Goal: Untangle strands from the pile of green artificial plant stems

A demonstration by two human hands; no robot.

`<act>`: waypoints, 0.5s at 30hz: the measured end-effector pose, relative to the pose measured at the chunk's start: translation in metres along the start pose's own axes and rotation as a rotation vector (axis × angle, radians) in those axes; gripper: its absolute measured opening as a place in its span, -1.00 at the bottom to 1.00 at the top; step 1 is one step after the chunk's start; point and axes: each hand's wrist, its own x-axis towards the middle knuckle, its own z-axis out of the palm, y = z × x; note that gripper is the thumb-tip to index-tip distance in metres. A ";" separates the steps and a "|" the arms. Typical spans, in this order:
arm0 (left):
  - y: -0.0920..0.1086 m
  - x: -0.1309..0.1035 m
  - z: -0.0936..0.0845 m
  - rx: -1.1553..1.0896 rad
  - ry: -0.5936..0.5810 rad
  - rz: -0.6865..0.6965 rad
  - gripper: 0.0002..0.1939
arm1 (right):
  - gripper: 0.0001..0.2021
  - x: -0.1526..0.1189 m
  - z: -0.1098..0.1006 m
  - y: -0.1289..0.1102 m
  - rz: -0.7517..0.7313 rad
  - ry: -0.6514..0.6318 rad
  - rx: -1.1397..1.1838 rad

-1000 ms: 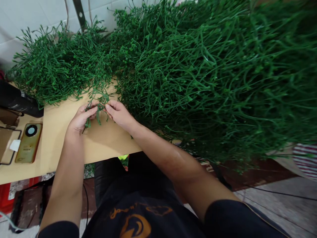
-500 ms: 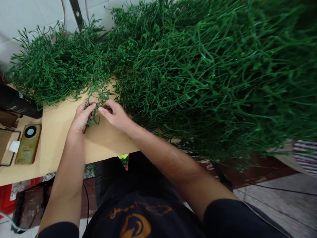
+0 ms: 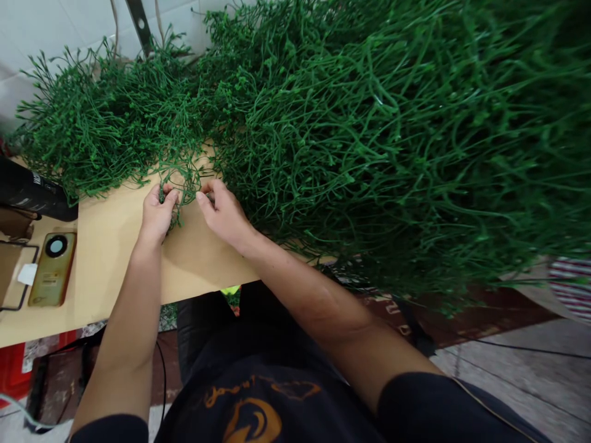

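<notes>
Over the tan table [image 3: 198, 264], my left hand [image 3: 159, 209] is closed on thin green plastic stems [image 3: 187, 184], some of which hang below its fingers. To its right is my right hand [image 3: 224, 212], thumb and forefinger brought together at the edge of the same stems; what it pinches is too small to make out. A gap lies between the two hands, with loops of stem in it. Behind them a heap of green artificial stems [image 3: 115, 117] lies along the wall, and a larger pile [image 3: 369, 135] fills the right side.
A yellow-green phone [image 3: 53, 269] lies face down at the left, beside a black-framed item [image 3: 13, 277] with a white tag. Behind it a black cylinder [image 3: 37, 187] rests on its side. A striped round thing [image 3: 570, 286] shows at the far right.
My hands have moved apart, the right one shifting slightly right. More of the looped stems now shows between them.
</notes>
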 end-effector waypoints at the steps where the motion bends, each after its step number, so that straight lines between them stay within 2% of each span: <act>1: 0.000 0.000 0.002 0.019 0.016 0.001 -0.86 | -0.91 -0.002 0.000 -0.002 -0.011 0.006 -0.008; 7: -0.010 0.011 0.011 0.099 0.039 0.046 -0.85 | -0.83 -0.020 0.001 -0.015 -0.225 0.038 -0.138; 12: -0.023 0.021 0.004 0.093 0.119 0.110 -0.77 | -0.79 -0.044 0.002 -0.020 -0.442 -0.019 -0.150; 15: -0.019 0.017 -0.002 0.092 0.068 0.141 -0.75 | -0.77 -0.054 -0.004 -0.025 -0.478 -0.072 -0.126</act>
